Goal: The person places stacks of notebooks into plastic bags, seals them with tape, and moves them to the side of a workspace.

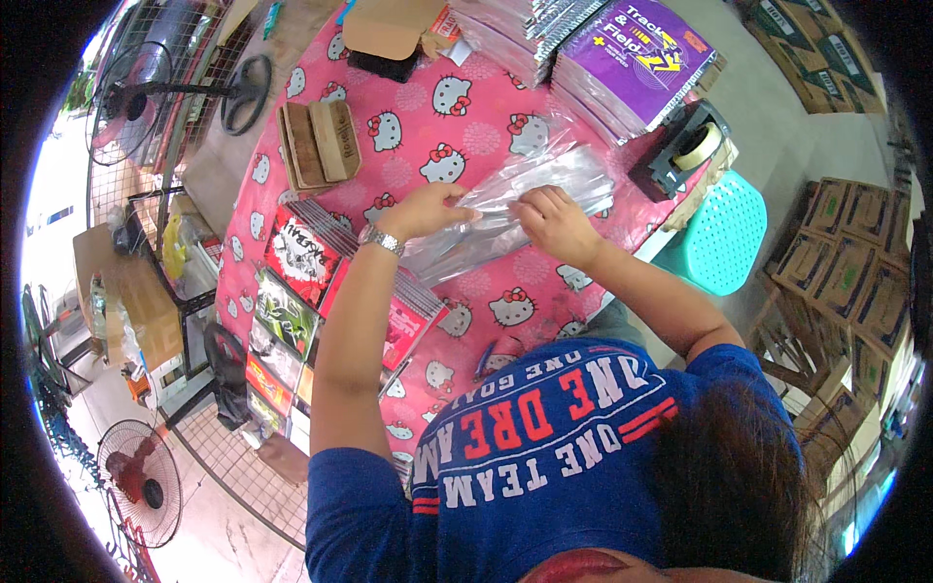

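Note:
A loose pile of clear plastic bags [573, 180] lies in front of me on a pink cloth with a cartoon cat print. My left hand [434, 210], with a metal-banded watch at the wrist, grips the left part of the plastic between thumb and fingers. Curled fingers of my right hand [556, 222] pinch the plastic near its middle. Left of my left forearm are rows of booklets with colourful covers [303, 255], partly hidden by that arm. How many bags each hand has hold of cannot be made out.
A stack of purple booklets [637, 63] stands at the far right, beside a black tape dispenser [675, 151]. Brown wooden blocks [319, 146] sit at the left. A turquoise stool [719, 233] is right of the table, with cartons [846, 253] beyond. Fans [141, 481] stand left.

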{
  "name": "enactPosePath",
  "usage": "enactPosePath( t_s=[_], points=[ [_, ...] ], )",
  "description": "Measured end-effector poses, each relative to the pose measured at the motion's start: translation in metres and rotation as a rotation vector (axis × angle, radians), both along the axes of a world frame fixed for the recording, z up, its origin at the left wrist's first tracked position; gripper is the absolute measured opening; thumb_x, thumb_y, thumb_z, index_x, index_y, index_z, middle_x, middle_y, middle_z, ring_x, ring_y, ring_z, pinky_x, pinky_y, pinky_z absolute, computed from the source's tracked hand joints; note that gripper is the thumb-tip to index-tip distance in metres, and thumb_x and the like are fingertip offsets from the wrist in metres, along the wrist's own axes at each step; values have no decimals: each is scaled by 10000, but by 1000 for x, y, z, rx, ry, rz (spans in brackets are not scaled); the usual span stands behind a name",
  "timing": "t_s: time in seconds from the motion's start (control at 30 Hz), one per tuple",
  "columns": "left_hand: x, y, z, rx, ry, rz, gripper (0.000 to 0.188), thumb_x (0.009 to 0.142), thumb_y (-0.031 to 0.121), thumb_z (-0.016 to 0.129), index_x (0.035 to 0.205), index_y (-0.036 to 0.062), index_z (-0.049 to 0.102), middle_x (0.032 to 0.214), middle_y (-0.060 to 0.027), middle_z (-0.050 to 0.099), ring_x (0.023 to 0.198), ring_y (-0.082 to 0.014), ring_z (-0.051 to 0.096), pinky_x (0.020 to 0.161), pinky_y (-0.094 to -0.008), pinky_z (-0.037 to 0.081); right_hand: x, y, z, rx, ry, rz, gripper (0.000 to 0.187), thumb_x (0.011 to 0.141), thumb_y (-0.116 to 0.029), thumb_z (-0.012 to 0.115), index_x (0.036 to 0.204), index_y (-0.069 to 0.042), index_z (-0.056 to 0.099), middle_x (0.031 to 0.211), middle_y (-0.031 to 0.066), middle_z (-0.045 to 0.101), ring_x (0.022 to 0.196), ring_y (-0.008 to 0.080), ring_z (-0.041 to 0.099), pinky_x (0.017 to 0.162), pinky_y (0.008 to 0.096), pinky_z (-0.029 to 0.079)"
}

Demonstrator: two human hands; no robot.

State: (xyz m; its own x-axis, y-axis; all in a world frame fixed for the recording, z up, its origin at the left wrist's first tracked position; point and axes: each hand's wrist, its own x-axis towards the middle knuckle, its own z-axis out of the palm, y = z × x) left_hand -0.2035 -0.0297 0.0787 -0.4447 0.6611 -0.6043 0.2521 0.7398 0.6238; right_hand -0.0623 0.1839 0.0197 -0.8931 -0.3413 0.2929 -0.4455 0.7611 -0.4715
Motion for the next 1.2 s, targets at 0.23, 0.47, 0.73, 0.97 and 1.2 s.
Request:
enactPosePath(
  t_s=[0.23, 0.47, 0.73, 0.97, 1.2],
  points=[
    [-1, 12, 16, -63, -95, 14, 568, 782, 403, 701, 1164, 0, 580, 1049, -126, 652, 946, -196, 593, 858, -325, 443, -2, -4, 10, 166, -30, -113, 373, 732, -204, 644, 1081, -111, 551, 1211, 108, 494, 1110, 260, 472, 935, 473, 360],
    [3, 1, -1, -33, -18, 11, 555, 780, 406, 704, 1168, 26, 589, 1061, -131, 651, 973, -203, 596, 873, -326, 439, 12, -3, 22, 167, 2, -246, 462, 723, -201, 644, 1176, -170, 557, 1169, 33, 503, 1078, 211, 471, 924, 439, 345],
    [9, -2, -5, 25, -47, 65, 529, 768, 399, 720, 1140, 38, 618, 1030, -112, 665, 916, -174, 607, 847, -331, 454, 67, 38, -16, -178, -88, -276, 367, 742, -202, 681, 1099, -153, 614, 945, 29, 571, 910, 220, 536, 836, 368, 384],
    [19, 8, 12, 30, -51, 49, 510, 771, 391, 722, 1125, 36, 628, 1014, -108, 668, 905, -177, 605, 834, -318, 458, 53, -6, -13, -1346, -930, -561, 316, 851, -324, 663, 864, -9, 648, 754, 27, 617, 705, 141, 574, 688, 262, 458],
    [17, -4, 1, 237, -61, 148, 541, 821, 336, 669, 1252, 41, 526, 1132, -133, 618, 1019, -186, 577, 890, -324, 443, -2, -39, -8, -1596, -735, -458, 285, 912, -276, 583, 1007, -10, 625, 944, 56, 621, 868, 120, 566, 763, 270, 458]
  ],
)
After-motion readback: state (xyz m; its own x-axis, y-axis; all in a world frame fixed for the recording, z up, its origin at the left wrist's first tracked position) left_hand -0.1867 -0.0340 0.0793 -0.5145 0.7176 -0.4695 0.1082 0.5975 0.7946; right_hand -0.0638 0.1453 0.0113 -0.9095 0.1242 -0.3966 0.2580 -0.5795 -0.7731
